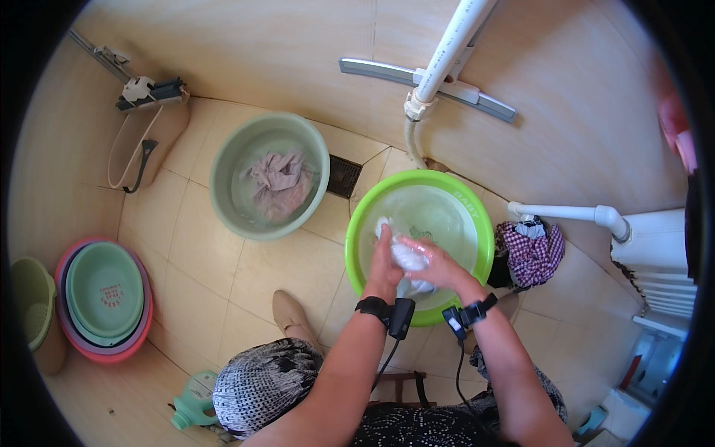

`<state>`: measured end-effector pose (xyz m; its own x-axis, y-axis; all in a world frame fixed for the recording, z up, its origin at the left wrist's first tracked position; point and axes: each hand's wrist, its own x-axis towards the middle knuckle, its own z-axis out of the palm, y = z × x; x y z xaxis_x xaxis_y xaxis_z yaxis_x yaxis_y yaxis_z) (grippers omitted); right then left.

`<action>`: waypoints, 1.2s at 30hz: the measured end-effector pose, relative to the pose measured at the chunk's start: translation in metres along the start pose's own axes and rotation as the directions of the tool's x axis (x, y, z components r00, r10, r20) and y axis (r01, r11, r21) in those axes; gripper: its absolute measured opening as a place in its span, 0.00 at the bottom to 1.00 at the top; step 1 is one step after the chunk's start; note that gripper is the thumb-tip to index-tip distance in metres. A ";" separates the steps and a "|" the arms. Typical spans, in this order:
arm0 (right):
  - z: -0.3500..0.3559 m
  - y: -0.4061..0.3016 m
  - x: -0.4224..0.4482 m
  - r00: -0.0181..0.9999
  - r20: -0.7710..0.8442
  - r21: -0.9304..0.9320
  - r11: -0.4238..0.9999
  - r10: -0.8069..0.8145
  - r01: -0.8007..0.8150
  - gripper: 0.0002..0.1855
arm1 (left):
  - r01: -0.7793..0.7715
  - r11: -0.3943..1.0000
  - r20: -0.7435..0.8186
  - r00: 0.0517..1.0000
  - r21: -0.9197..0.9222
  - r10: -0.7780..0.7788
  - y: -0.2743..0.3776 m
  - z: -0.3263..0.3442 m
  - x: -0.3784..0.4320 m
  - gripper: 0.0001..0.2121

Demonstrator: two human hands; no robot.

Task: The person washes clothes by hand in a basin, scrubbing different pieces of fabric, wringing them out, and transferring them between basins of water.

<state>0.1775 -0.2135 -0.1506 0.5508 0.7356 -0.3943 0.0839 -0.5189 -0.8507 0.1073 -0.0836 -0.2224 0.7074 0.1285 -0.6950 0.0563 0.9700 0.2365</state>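
Observation:
Over the bright green-rimmed plastic basin [353,246], my left hand [384,262] and my right hand [438,265] hold a wet white cloth [409,258] between them. Part of the cloth hangs toward the cloudy water at the near side of the basin. Both wrists wear black straps with small cabled devices. To the left, a grey-green basin [223,215] contains water and a soaked pinkish cloth [282,181]. A red-and-white checked cloth [536,254] lies in a heap just right of the green-rimmed basin, with dark fabric beside it.
Nested basins [146,329] and a tall bucket [50,290] stand at the left. A mop bucket [159,139] is by the wall. Near my knee is a green plastic jug [195,396]. A floor drain [343,176] lies between the basins, below a white pipe [447,53] and squeegee [380,71].

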 end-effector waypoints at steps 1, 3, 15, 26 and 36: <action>-0.006 -0.022 -0.010 0.995 0.095 -0.053 0.998 -0.028 0.033 0.41 | 0.124 0.991 0.014 0.992 -0.058 -0.124 0.002 0.015 -0.009 0.20; -0.009 -0.040 -0.020 0.995 0.085 -0.079 0.995 -0.054 0.061 0.35 | 0.100 0.990 0.066 0.993 -0.097 -0.094 0.000 0.029 -0.019 0.22; 0.031 -0.021 -0.015 0.925 -0.364 -0.285 0.959 -0.108 0.000 0.12 | 0.043 0.983 -0.152 0.988 0.181 -0.015 -0.020 0.016 -0.009 0.17; 0.021 0.051 -0.008 0.833 -0.523 -0.287 0.884 0.178 -0.369 0.38 | -0.054 0.897 -0.267 0.945 0.439 0.188 -0.006 -0.006 0.001 0.15; 0.003 0.088 0.011 0.949 -0.260 -0.264 0.932 0.178 -0.247 0.41 | -0.022 0.996 -0.163 0.986 0.088 0.036 -0.018 -0.001 0.007 0.20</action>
<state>0.1882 -0.2501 -0.2308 0.7538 0.4927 -0.4348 0.1617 -0.7804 -0.6040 0.1109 -0.1004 -0.2320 0.5848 0.1951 -0.7874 0.1025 0.9451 0.3103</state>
